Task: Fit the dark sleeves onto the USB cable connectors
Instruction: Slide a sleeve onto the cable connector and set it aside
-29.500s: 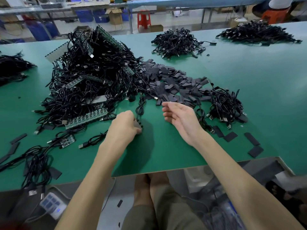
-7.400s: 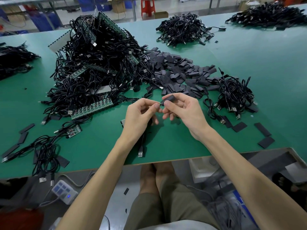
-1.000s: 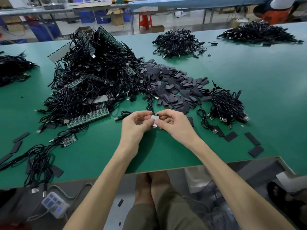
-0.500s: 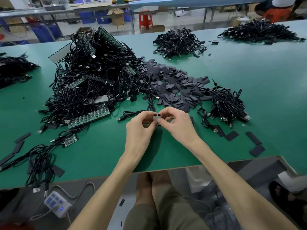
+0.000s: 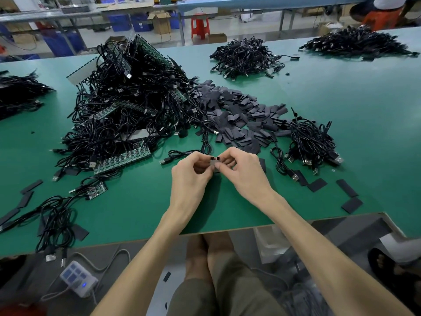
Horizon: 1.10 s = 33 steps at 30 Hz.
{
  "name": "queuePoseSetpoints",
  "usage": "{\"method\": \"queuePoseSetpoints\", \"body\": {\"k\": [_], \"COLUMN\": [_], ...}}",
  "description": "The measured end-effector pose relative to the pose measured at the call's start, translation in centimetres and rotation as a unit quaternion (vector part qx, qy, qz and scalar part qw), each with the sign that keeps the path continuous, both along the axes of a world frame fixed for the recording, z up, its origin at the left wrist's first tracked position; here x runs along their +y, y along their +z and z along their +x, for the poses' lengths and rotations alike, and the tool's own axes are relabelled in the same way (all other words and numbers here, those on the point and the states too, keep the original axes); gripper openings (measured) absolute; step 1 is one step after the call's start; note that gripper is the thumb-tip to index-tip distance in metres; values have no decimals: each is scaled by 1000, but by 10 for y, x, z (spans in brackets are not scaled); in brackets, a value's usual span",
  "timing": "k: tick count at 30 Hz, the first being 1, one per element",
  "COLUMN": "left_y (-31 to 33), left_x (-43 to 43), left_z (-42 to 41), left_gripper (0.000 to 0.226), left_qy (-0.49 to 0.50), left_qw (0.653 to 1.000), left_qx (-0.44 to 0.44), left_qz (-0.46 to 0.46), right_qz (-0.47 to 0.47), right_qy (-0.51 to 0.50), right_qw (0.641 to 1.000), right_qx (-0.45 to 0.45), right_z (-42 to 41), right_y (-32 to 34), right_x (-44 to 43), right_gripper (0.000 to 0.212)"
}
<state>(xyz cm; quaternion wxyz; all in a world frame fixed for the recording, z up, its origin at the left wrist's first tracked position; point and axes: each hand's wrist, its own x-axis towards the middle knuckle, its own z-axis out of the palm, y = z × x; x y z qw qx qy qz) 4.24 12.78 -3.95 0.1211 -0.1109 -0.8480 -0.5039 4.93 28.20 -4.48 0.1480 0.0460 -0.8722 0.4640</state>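
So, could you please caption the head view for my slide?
Left hand and right hand pinch a small grey part over the green table, dark sleeves and cables heaped behind.

Sleeves (image 5: 237, 115) lie between cable heap (image 5: 132, 106) and bundle (image 5: 312, 140).

Bench (image 5: 341, 110): smooth matt green top, pale raw board edge. Sleeves (image 5: 237, 115), bench centre: flat, matt dark grey. Cables (image 5: 127, 106), bench left-centre: black plastic jackets, slight sheen; plugs (image 5: 295, 178) bright bare metal.

Cable heaps (image 5: 136, 106): six are counted on the desk (image 5: 341, 106).
Sleeve pile (image 5: 237, 115): one, right of the largest heap.
Red stool (image 5: 200, 26): one.
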Motion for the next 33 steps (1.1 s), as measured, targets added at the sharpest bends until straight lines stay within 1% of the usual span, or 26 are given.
{"method": "queuePoseSetpoints", "body": {"k": [7,10,13,16,19,22,24,27,29,33], "left_y": [-2,-1,1,5,18,46,65,83,90,105], "left_x": [-1,1,0,-1,-4,-9,-10,-5,0,10], "left_z": [-1,-1,-1,3,7,5,4,2,-1,4], "left_gripper": [17,17,21,25,17,14,15,16,14,14], "left_qy": [2,12,34,53,61,33,2,-11,-33,-113], "left_qw": [1000,1000,998,992,979,968,969,974,974,957], "left_qx": [-1,1,19,26,48,92,114,136,130,94], "left_qz": [6,14,50,107,190,231,220,183,184,252], "right_qz": [-11,-31,-51,-30,-8,-21,-34,-44,-64,-104], "right_qy": [-6,-21,-30,-17,3,30,51,79,103,123], "right_qw": [1000,999,998,999,1000,999,997,995,992,986], "right_qx": [-1,-4,-3,-20,-21,-33,-38,-31,-30,-30], "right_z": [0,-1,-3,-3,-4,-5,-5,-4,-3,-2], "right_y": [-2,-1,-1,-3,-4,-3,-3,-1,1,2], "right_x": [0,-1,0,0,0,2,3,1,1,2], "right_gripper": [10,9,7,5,4,10,9,5,5,7]}}
